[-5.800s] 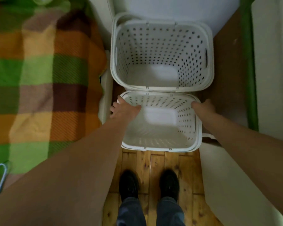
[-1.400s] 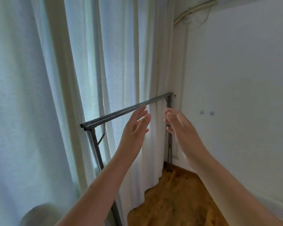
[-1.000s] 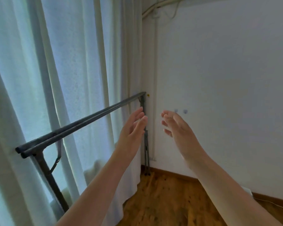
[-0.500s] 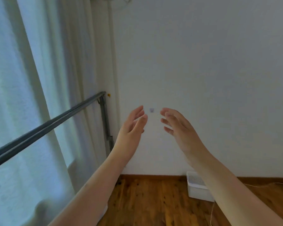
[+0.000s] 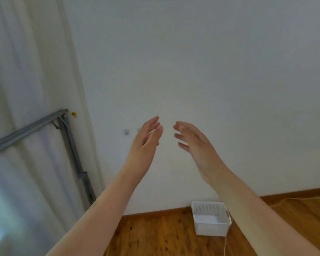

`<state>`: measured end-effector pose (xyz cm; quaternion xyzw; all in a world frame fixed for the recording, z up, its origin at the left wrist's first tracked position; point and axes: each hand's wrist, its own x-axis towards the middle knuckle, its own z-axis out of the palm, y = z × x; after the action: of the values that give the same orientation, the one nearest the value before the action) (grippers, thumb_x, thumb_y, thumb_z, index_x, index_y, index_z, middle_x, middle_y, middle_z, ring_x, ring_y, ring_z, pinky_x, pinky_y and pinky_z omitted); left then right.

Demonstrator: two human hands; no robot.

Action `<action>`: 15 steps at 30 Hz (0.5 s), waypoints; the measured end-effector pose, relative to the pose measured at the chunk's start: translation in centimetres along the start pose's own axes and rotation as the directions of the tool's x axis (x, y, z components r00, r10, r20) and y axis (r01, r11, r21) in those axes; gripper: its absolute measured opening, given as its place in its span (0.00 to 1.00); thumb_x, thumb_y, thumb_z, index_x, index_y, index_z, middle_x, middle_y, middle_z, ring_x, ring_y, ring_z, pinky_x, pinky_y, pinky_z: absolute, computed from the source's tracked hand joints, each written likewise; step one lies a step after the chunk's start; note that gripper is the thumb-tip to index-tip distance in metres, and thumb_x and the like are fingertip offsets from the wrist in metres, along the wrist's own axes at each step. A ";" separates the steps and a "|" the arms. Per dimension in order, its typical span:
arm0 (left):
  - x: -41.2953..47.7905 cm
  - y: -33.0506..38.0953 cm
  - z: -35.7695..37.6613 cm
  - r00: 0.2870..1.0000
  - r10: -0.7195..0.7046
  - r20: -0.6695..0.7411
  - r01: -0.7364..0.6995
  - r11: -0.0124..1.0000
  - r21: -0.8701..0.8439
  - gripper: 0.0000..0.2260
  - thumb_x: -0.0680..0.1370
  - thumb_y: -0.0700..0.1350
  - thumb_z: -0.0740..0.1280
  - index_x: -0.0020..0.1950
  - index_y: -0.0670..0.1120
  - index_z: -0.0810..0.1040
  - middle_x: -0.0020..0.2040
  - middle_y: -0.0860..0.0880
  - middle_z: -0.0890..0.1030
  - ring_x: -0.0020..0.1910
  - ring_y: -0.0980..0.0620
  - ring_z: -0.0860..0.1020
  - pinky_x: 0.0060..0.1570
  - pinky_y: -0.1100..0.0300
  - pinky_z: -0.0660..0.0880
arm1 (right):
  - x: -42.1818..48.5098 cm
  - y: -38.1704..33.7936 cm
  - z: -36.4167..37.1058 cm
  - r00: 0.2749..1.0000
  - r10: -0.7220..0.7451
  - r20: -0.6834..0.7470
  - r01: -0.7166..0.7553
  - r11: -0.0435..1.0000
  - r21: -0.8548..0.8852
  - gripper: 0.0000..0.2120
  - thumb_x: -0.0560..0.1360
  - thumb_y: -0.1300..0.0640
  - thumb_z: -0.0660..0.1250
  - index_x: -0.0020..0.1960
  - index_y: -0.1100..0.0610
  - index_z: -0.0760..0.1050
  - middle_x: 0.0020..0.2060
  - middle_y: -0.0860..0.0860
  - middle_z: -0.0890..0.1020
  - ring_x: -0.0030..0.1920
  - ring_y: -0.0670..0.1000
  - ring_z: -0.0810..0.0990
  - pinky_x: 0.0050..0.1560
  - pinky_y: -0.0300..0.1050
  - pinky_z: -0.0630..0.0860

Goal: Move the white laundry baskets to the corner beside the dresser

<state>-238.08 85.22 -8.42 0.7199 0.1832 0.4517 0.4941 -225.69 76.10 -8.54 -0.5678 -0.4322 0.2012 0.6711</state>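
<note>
My left hand (image 5: 146, 143) and my right hand (image 5: 194, 145) are raised in front of a white wall, palms facing each other, fingers apart, holding nothing. A small white perforated basket (image 5: 210, 218) stands on the wooden floor against the wall, below my right forearm, which covers its right edge. The large white laundry baskets and the dresser are out of view.
White curtains (image 5: 26, 108) hang on the left. A grey metal rail with an upright leg (image 5: 70, 145) stands in front of them near the room corner. A thin cord (image 5: 284, 200) runs along the wooden floor (image 5: 155, 235) by the skirting board at the right.
The view has swung right from the curtains and rail to the wall, bringing the small basket into sight. My empty hands stay raised. Earlier they gripped a laundry basket's rim.
</note>
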 end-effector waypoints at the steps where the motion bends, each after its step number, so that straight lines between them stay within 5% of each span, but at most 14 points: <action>1: 1.6 -1.0 0.6 1.000 -0.010 0.001 0.010 1.000 -0.012 0.24 0.75 0.64 0.59 0.70 0.61 0.71 0.64 0.62 0.76 0.60 0.68 0.75 0.58 0.61 0.74 | 1.6 0.8 -0.6 1.000 0.009 -0.015 -0.009 1.000 -0.003 0.17 0.81 0.45 0.60 0.67 0.47 0.75 0.61 0.42 0.80 0.63 0.43 0.78 0.67 0.50 0.73; 15: 20.7 -19.6 7.2 0.978 -0.141 0.155 0.157 0.983 -0.094 0.19 0.80 0.58 0.60 0.71 0.58 0.72 0.67 0.56 0.76 0.65 0.61 0.74 0.59 0.59 0.75 | 20.3 15.3 -6.4 0.969 0.169 -0.180 -0.182 0.982 -0.058 0.16 0.81 0.46 0.60 0.65 0.48 0.75 0.62 0.44 0.80 0.61 0.43 0.79 0.65 0.45 0.74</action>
<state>-217.68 104.73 -16.68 0.7086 0.1753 0.3678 0.5761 -206.07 92.00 -15.59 -0.6437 -0.3271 0.1930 0.6644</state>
